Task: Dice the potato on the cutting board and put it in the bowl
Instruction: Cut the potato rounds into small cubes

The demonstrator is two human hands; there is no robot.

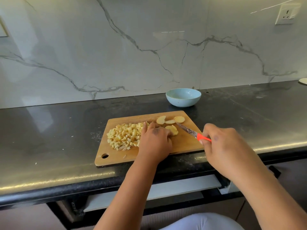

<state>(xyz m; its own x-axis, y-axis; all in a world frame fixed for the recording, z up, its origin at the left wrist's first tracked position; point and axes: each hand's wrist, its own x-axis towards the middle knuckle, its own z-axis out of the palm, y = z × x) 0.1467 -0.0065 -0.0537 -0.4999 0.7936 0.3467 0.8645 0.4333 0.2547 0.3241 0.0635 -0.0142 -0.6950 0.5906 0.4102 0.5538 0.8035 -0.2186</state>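
One wooden cutting board point(181, 143) lies on the dark countertop point(49, 138), its long axis running left to right and slightly skewed, the hanging hole at its near left corner. On its left half sits one heap of diced potato point(123, 135), too many cubes to count. Toward the far right of the board lie three loose potato slices point(170, 120), flat and partly overlapping, and a fourth small stack of slices point(172, 129) sits just under the left hand's fingertips. The left hand point(155, 140) is curled down over that stack, holding it against the board. The right hand point(222, 143) grips one knife point(188, 130) by its orange handle, the blade pointing up and left toward the held stack, tip near it. One pale blue bowl point(183, 97) stands beyond the board, apart from it.
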